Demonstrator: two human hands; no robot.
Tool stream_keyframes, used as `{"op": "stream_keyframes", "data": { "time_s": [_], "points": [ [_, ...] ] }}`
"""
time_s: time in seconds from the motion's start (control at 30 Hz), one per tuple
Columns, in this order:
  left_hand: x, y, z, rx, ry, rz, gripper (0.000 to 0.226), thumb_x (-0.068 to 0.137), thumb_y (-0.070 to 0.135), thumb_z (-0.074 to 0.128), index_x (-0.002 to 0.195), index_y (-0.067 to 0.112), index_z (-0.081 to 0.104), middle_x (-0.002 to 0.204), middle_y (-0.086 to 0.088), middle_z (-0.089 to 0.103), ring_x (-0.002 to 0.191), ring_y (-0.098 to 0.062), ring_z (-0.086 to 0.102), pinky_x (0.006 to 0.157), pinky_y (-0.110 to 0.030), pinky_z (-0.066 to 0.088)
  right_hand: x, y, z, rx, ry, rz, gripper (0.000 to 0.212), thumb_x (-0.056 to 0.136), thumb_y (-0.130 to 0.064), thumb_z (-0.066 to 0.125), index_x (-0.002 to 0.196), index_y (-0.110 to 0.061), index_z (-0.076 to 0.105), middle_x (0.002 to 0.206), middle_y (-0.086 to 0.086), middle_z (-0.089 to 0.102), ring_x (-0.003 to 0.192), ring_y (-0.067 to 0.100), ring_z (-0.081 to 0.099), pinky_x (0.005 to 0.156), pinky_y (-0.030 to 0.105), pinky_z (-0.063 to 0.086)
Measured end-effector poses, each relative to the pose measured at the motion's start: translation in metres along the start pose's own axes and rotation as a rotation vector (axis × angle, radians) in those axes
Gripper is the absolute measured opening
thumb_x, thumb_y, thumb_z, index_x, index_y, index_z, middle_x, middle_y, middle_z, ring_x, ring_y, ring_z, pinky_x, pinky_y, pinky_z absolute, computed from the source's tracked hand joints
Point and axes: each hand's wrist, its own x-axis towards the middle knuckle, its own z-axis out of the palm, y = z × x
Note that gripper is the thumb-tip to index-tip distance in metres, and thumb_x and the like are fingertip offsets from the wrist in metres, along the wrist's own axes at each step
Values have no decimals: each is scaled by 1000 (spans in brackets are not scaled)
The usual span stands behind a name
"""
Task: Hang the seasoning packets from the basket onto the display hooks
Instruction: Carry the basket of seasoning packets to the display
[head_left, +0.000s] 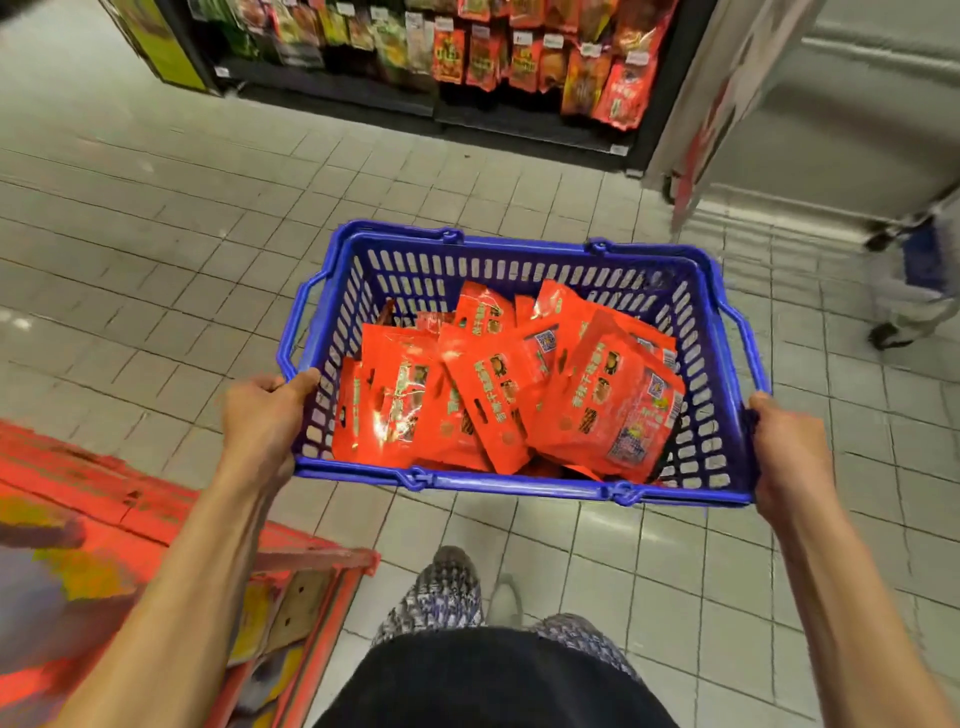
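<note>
- Head view looks down on a blue plastic basket (524, 270) carried out in front of the person, level above a floor of pale grey tiles (156, 234)
- The left hand (262, 415) grips the basket's near-left corner, thumb hooked over the rim and lying inside against the slotted wall, the other fingers curled under the edge and hidden
- The right hand (784, 452) clamps the near-right corner from outside, fingers wrapped round the rim; their tips are out of sight
- Inside the basket lies a loose heap of red seasoning packets (498, 395), overlapping at all angles, some flat and some leaning on the right wall, each with a hang slot punched near one end
- Both basket handles are folded down against the rim
- Far ahead stands the display rack (519, 57), dark-framed, with rows of red and orange packets hanging in front of it; the hooks themselves are too blurred to pick out
- At near left sits a red-edged bin (130, 519), smeared by motion
- The person's patterned shoes (441, 597) show below the basket
- At far right another person's legs and dark shoes (904, 312) are blurred
</note>
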Motion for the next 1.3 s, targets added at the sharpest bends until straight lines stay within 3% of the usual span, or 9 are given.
{"op": "stream_keyframes", "data": {
  "time_s": [0.1, 0.33, 0.43, 0.63, 0.8, 0.9, 1.0, 1.1, 1.3],
  "points": [
    [50, 27, 46, 1, -21, -6, 27, 86, 20, 76, 71, 10, 57, 62, -10, 70, 49, -18, 69, 49, -33, 59, 48, -37, 37, 2, -15, 17, 27, 86, -38, 58, 86, -12, 67, 79, 12, 77, 77, 36, 76, 77, 62, 60],
    [190, 90, 166, 12, -53, -44, 32, 86, 33, 78, 85, 7, 61, 66, -4, 75, 59, -21, 75, 59, -34, 60, 171, -131, 145, -22, 14, 6, 36, 84, -35, 60, 99, -4, 68, 79, 11, 75, 67, 25, 75, 65, 48, 64],
    [248, 127, 213, 9, -67, -53, 34, 86, 31, 78, 92, 1, 64, 68, -6, 75, 60, -21, 75, 61, -35, 61, 215, -179, 189, -30, 48, -8, 31, 87, -35, 59, 88, -5, 66, 80, 15, 73, 81, 37, 74, 78, 62, 59],
    [349, 203, 299, 30, -88, -5, 30, 87, 33, 78, 79, 10, 61, 66, 4, 75, 57, -15, 74, 43, -22, 54, 296, -262, 265, 11, 106, 58, 37, 79, -38, 66, 98, -6, 69, 72, 6, 76, 65, 28, 75, 67, 49, 62],
    [441, 245, 378, 77, -85, -1, 31, 86, 32, 78, 78, 7, 62, 66, 0, 76, 59, -21, 75, 61, -34, 60, 378, -317, 340, 30, 115, 60, 28, 81, -36, 66, 88, -9, 68, 58, -3, 72, 49, 16, 70, 61, 38, 58],
    [494, 271, 429, 98, -72, 9, 33, 86, 34, 78, 79, 6, 62, 65, 1, 75, 58, -20, 75, 60, -33, 60, 439, -352, 389, 18, 99, 47, 27, 80, -35, 65, 84, -9, 67, 53, -6, 69, 41, 8, 64, 53, 30, 49],
    [541, 304, 475, 125, -56, 1, 33, 86, 33, 78, 79, 4, 63, 62, 1, 74, 55, -18, 74, 56, -31, 58, 492, -391, 433, -4, 83, 72, 30, 77, -37, 66, 83, -8, 67, 74, 3, 72, 56, 12, 70, 57, 37, 55],
    [586, 338, 509, 143, -42, 39, 32, 82, 23, 77, 71, -3, 61, 55, -5, 69, 47, -17, 67, 50, -28, 52, 535, -435, 475, -13, 79, 81, 34, 72, -40, 68, 85, -9, 65, 97, 12, 73, 84, 30, 71, 82, 53, 59],
    [686, 392, 584, 141, -66, 22, 29, 82, 25, 77, 74, 0, 65, 63, -3, 74, 55, -21, 73, 47, -26, 54, 613, -505, 556, 22, 101, 107, 39, 64, -45, 73, 82, -11, 65, 81, 0, 73, 69, 24, 73, 72, 47, 61]
  ]
}}
